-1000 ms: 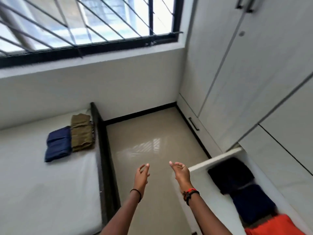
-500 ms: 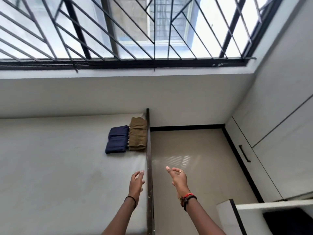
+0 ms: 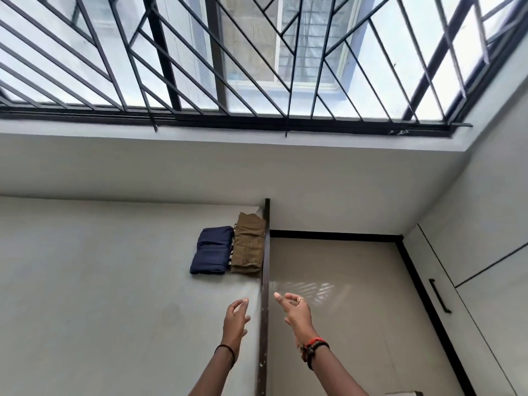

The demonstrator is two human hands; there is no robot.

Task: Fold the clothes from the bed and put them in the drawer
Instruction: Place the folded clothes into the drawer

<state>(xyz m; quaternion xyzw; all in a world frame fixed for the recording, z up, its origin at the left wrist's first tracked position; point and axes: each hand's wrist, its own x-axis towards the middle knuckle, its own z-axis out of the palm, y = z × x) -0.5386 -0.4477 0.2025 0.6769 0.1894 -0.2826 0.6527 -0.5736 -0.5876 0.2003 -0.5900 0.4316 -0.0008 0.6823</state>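
Note:
Two folded garments lie side by side at the far right corner of the white bed (image 3: 100, 281): a navy blue one (image 3: 213, 250) and an olive-brown one (image 3: 248, 244) against the dark bed frame (image 3: 265, 281). A striped fabric edge shows between them. My left hand (image 3: 235, 318) hovers over the bed's right edge, fingers loosely curled, holding nothing. My right hand (image 3: 294, 308) hangs over the floor just right of the frame, also empty, with a ring and a red and black wrist band. Both hands are well short of the clothes. The drawer's white corner (image 3: 404, 393) barely shows at the bottom.
A barred window (image 3: 257, 58) spans the wall above the bed. White wardrobe doors with a black handle (image 3: 440, 295) line the right side. Glossy beige floor (image 3: 343, 310) lies between bed and wardrobe.
The view has swung left, from the open drawer with its dark and orange clothes to the bed. The folded pair now sits nearer the centre. Both hands stay raised and empty.

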